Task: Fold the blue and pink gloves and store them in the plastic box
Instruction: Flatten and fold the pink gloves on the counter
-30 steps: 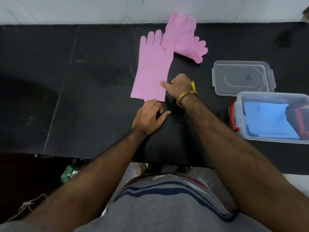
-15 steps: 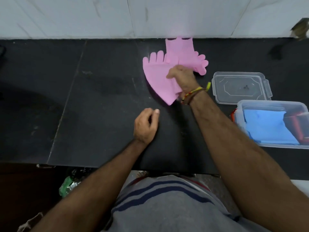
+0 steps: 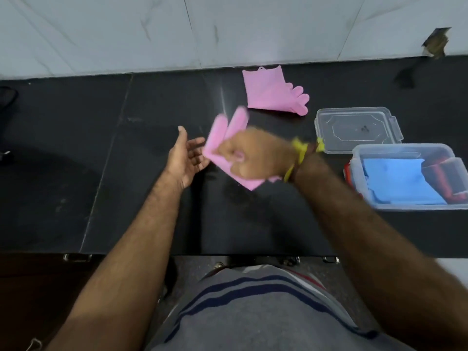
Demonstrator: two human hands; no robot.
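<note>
Right hand (image 3: 249, 158) — blurred, fingers curled round a pink glove (image 3: 222, 138), lifted over the black counter (image 3: 101, 153) near frame centre; glove fingers point toward 11 o'clock. Left hand (image 3: 186, 158) — palm up, fingers relaxed and spread, just beside the glove at its 9 o'clock; contact cannot be told. Second pink glove (image 3: 272, 93) — flat at 12 o'clock, by the wall. Plastic box (image 3: 359, 173) — 3 o'clock, blue gloves (image 3: 397, 181) inside. Clear lid (image 3: 358, 129) — beside the box, toward 1 o'clock.

- Bare table (image 3: 141, 173) stretches wide left of the hands.
- Right side crowded: lid (image 3: 357, 129), plastic box (image 3: 405, 150).
- Far edge: second pink glove (image 3: 271, 93) beside the wall (image 3: 228, 29).
</note>
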